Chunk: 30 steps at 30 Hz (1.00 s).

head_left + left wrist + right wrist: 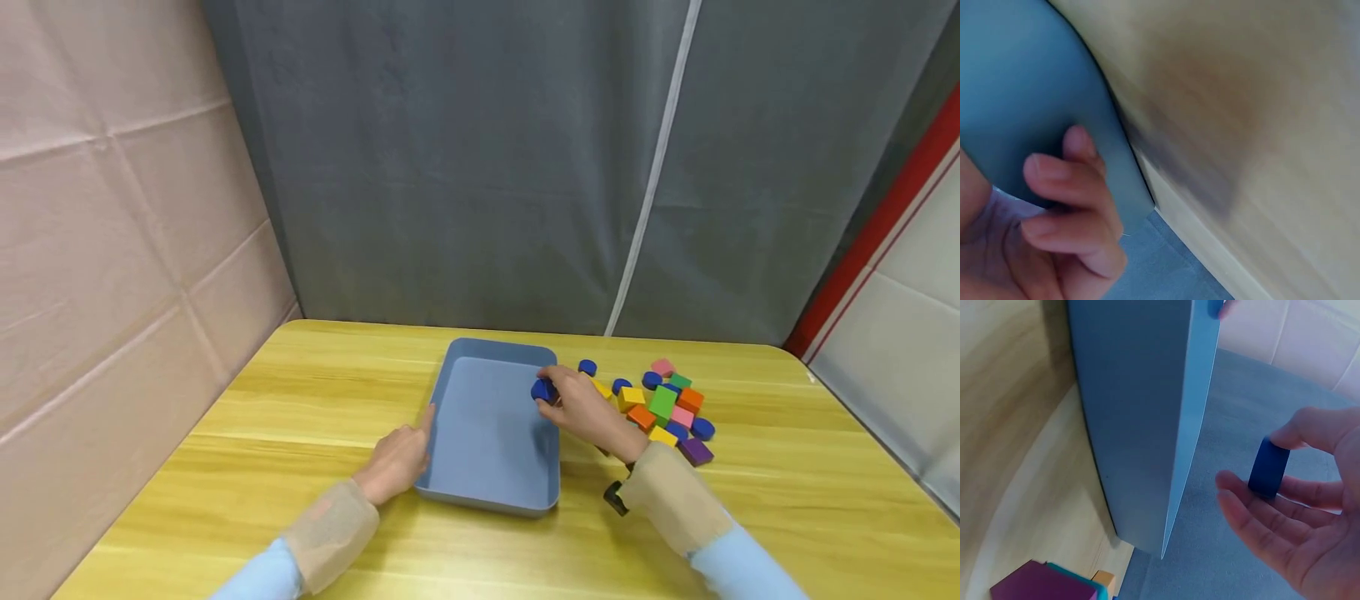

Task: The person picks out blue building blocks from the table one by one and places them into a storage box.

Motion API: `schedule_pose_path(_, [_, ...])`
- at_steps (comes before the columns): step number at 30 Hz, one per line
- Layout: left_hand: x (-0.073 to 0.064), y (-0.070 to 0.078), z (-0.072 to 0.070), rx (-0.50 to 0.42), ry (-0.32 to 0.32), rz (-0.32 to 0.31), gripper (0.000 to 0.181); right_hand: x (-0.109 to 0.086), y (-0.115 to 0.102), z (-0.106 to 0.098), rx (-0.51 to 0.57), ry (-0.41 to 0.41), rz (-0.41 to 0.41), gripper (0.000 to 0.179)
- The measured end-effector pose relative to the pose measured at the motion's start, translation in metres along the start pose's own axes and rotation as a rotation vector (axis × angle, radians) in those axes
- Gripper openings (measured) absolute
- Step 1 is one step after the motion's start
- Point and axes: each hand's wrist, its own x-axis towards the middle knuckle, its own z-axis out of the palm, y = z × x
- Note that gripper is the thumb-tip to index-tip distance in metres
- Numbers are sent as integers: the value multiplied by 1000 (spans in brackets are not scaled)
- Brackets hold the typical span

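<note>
A shallow blue-grey tray [487,500] lies on the wooden table. My right hand [581,407] is over its right rim, pinching a blue round block [543,389] between thumb and fingers. In the right wrist view the block [1269,469] is edge-on, beside the tray's outer wall [1135,425]. At the tray's left side, my left hand [397,458] grips the wall, its index finger stretched along the rim. The left wrist view shows the other fingers [1072,181] curled by the tray's outer wall [1029,75]; the thumb tip is hidden.
Right of the tray lies a loose cluster of coloured blocks, among them a green block [663,402], a purple block [696,452], an orange block [691,400] and a blue disc [702,428]. A grey curtain [450,167] hangs behind the table.
</note>
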Motion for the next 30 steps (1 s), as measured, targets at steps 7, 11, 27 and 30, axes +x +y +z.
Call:
schedule_pose_path(7, [0, 0, 1, 11, 14, -13, 76, 17, -3, 3, 19, -35, 10, 34])
schedule_pose_path(11, [0, 1, 1, 18, -5, -32, 73, 26, -5, 4, 25, -40, -2, 32])
schedule_pose_path(27, [3, 6, -2, 70, -73, -98, 70, 51, -3, 13, -29, -87, -36, 35])
schedule_pose_path(30, [2, 6, -2, 77, -77, -101, 70, 55, -3, 18, -28, -153, -9, 36])
